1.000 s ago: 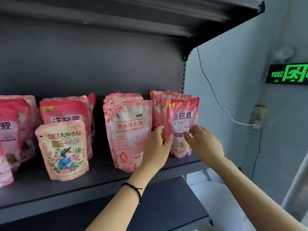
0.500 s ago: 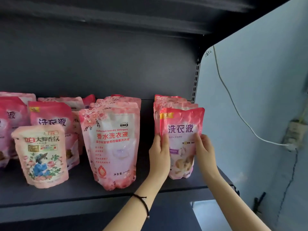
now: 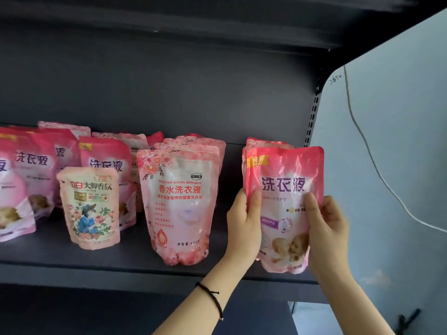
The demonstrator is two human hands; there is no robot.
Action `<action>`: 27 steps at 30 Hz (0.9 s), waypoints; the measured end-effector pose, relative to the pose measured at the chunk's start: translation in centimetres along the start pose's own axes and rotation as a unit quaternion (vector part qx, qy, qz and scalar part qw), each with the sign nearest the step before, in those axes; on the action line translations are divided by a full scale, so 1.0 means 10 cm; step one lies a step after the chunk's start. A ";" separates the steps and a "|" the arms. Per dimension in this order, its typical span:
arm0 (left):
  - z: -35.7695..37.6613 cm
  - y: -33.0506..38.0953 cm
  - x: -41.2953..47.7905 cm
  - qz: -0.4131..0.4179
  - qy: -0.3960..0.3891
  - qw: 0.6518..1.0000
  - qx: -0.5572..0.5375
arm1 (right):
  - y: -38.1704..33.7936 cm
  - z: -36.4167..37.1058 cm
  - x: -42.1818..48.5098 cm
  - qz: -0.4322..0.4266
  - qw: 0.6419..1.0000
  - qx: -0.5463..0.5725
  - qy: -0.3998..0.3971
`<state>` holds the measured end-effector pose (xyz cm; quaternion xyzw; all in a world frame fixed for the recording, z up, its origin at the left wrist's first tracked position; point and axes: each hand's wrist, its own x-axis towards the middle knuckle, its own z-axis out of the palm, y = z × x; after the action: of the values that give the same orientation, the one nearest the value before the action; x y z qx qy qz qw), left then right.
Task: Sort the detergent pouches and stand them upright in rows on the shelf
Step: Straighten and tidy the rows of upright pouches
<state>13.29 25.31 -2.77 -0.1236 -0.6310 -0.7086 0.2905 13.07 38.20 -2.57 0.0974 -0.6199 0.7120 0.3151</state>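
A bright pink detergent pouch (image 3: 284, 187) with purple lettering stands at the front of the rightmost row on the dark shelf (image 3: 130, 264). My left hand (image 3: 244, 226) grips its left edge and my right hand (image 3: 324, 228) grips its right edge, thumbs on the front. More pink pouches (image 3: 263, 142) stand behind it, mostly hidden. To the left stands a row led by a pale pink flowered pouch (image 3: 180, 206). Further left sits a small peach pouch (image 3: 89, 206) with a blue figure, in front of bright pink pouches (image 3: 106, 163).
More bright pink pouches (image 3: 26, 175) crowd the shelf's far left, some leaning. The shelf's slotted upright (image 3: 313, 112) and a pale wall with a white cable (image 3: 377, 165) lie just right of my hands. A lower shelf (image 3: 96, 310) shows below.
Both hands have closed on the front right pouch, having reached toward it a second ago. The pouch now looks drawn forward toward the shelf's front edge. The view moved closer.
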 end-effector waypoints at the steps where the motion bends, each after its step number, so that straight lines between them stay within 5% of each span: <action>1: -0.03 0.06 -0.02 0.009 0.003 1.000 -0.003 | -0.06 0.02 -0.03 -0.014 1.000 0.002 0.001; 12: -0.94 0.68 -0.26 0.065 0.030 0.997 -0.012 | -0.63 0.73 -0.77 -0.064 0.996 0.059 -0.016; 27: -3.10 0.66 0.03 0.083 0.079 0.992 0.061 | -0.41 2.76 -1.72 0.033 0.990 0.106 -0.088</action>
<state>22.80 -4.97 -2.53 -0.1012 -0.6357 -0.6500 0.4040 21.97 6.67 -2.43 0.1722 -0.5695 0.7722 0.2233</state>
